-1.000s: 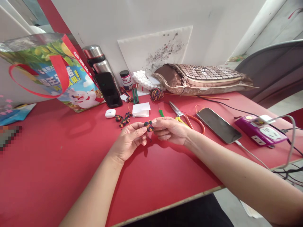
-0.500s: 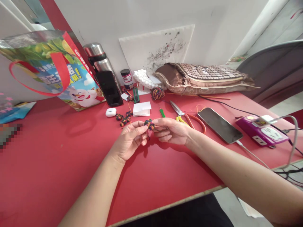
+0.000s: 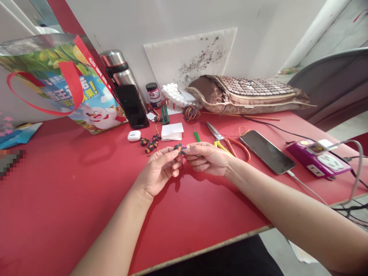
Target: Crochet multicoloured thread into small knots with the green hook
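Between my two hands, just above the red table (image 3: 178,218), is a small multicoloured crocheted flower (image 3: 180,148). My left hand (image 3: 161,165) pinches its left side between thumb and forefinger. On the opposite edge, my right hand (image 3: 208,158) grips it the same way, with the other fingers curled. A short dark yarn tail hangs below the piece. Several similar crocheted pieces (image 3: 151,145) lie just beyond my left hand. A green-handled crochet hook (image 3: 196,136) rests past my right fingers, beside scissors (image 3: 220,138) with orange and yellow handles.
Farther back are folded white paper (image 3: 172,132), a multicoloured yarn ball (image 3: 191,112), a white earbud case (image 3: 134,135) and an upright phone (image 3: 132,107). A charging phone (image 3: 267,152) and purple power strip (image 3: 319,159) lie right. A printed bag (image 3: 66,84) stands left.
The crocheted flower has tilted between my fingers, so it looks flatter now. Both hands keep their pinch in nearly the same place. The view has shifted very slightly.
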A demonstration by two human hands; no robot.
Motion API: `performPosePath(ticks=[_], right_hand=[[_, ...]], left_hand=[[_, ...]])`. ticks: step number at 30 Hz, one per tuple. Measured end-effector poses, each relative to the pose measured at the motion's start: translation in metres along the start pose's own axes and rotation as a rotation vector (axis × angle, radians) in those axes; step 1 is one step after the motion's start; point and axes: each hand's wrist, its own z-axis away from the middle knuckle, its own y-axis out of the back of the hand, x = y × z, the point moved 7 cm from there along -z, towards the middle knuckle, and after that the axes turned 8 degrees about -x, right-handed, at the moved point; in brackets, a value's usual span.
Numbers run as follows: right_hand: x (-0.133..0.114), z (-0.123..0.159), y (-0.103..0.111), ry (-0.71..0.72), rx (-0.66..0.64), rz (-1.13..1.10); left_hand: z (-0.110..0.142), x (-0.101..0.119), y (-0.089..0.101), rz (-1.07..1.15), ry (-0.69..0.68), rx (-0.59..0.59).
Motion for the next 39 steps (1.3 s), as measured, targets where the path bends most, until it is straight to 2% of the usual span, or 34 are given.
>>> performPosePath(ticks=[8,16,20,24,26,31,39], right_hand=[[-0.002,0.0,0.001,0.026,-0.011,0.013],[-0.001,-0.001,-0.005,0.006,-0.048,-0.093],[-0.004,0.0,-0.006,0.073,0.027,-0.044],[-0.006,0.001,-0.001,0.116,0.102,0.006],[-0.006,0.0,0.0,0.095,0.08,0.019],[0.004,0.0,-0.002,-0.057,-0.005,0.083],[0.002,0.0,0.002,-0.012,0.027,0.063]], left_hand=[[-0.001,0.002,0.004,-0.027,-0.027,0.016],[-0.001,-0.004,0.002,-0.023,-0.002,-0.008],[-0.001,-0.003,0.003,-0.013,-0.028,0.02],[-0.001,-0.004,0.003,-0.052,0.001,0.013],[-0.001,-0.004,0.004,-0.06,0.018,0.008],[-0.001,-0.006,0.007,-0.039,0.071,0.001],[-0.003,-0.011,0.008,0.073,0.07,0.013]])
